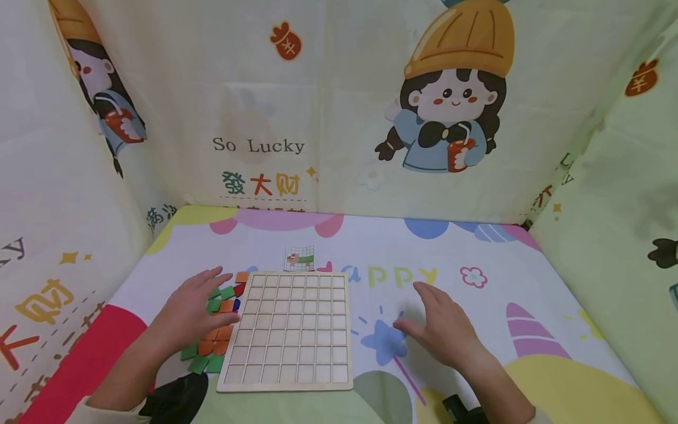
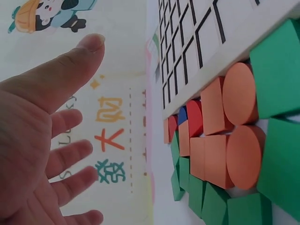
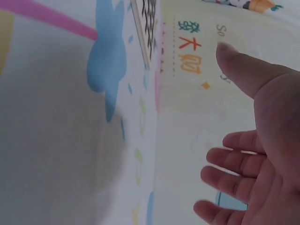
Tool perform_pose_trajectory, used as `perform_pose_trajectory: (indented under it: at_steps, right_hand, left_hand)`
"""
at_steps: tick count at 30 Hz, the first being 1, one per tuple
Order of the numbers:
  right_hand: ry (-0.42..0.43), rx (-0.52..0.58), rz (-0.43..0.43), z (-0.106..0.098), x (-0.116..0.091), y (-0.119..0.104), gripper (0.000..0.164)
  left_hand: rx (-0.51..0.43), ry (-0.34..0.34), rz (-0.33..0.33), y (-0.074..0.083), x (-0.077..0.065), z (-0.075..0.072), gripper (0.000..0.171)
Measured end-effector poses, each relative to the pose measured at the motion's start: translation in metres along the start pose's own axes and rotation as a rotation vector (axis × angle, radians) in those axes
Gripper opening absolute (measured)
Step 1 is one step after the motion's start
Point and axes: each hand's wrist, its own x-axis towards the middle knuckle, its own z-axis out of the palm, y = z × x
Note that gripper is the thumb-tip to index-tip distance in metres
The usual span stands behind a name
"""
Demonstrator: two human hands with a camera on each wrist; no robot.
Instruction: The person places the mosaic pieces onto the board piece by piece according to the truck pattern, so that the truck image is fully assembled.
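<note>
A square wooden grid board (image 1: 283,391) with many shallow cells lies on the table in the head view. Along its left side lie loose flat pieces: several green squares (image 2: 281,70), orange pieces (image 2: 243,157), a red piece (image 2: 195,118) and a blue one partly hidden. My left hand (image 1: 190,312) hovers above these pieces with its fingers spread and nothing held. To the right of the board my right hand (image 1: 442,324) is held over the table, thumb apart from the fingers, palm bare. Behind the board lies a small picture card (image 1: 299,258) showing a gridded coloured pattern.
The table wears a printed cloth (image 1: 466,318) with coloured shapes and letters. Patterned curtains (image 1: 344,118) enclose it at the back and both sides. A black object (image 1: 459,408) is at the near edge below my right hand.
</note>
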Motion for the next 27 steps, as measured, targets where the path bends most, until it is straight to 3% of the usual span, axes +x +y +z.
perform_pose_trajectory:
  at_steps: [8, 18, 27]
  right_hand:
    - [-0.097, 0.068, -0.069, 0.014, 0.003, -0.010, 0.079]
    - [-0.234, 0.132, -0.198, 0.030, 0.009, -0.025, 0.081]
    - [-0.310, 0.183, -0.199, 0.041, 0.013, -0.036, 0.078]
  left_hand:
    - [-0.149, -0.030, -0.035, -0.006, -0.004, -0.004, 0.078]
    - [-0.186, -0.077, -0.075, -0.023, 0.016, -0.006, 0.073]
    - [-0.165, -0.119, -0.076, -0.033, 0.030, -0.004, 0.060]
